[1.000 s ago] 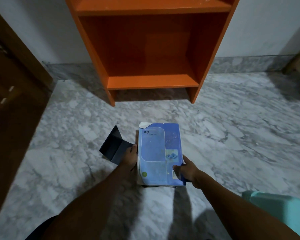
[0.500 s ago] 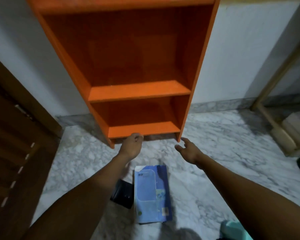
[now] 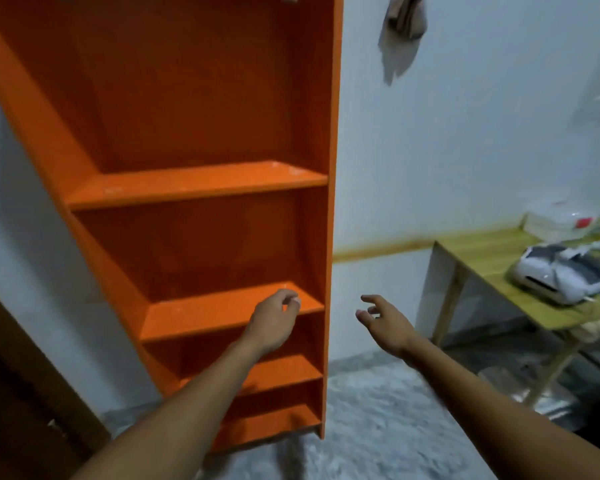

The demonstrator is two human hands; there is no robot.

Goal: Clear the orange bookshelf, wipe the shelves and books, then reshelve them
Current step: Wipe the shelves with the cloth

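Orange, flat-panelled bookshelf [image 3: 201,181] upright against the white wall, shelves bare and smooth with pale specks. Left hand [image 3: 274,320] raised before its third shelf from the bottom, fingers loosely curled, grasping nothing. Right hand [image 3: 385,323] just right of the bookshelf's side panel, fingers spread and relaxed. Pale wooden table [image 3: 492,251] further right, cluttered; marbled grey floor [image 3: 378,427] below.

Bare orange bookshelf [image 3: 201,183], two raised hands

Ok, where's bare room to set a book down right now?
Every visible board of the bookshelf is bare, between its side panels. The table is crowded at its right end; only its left part is bare.
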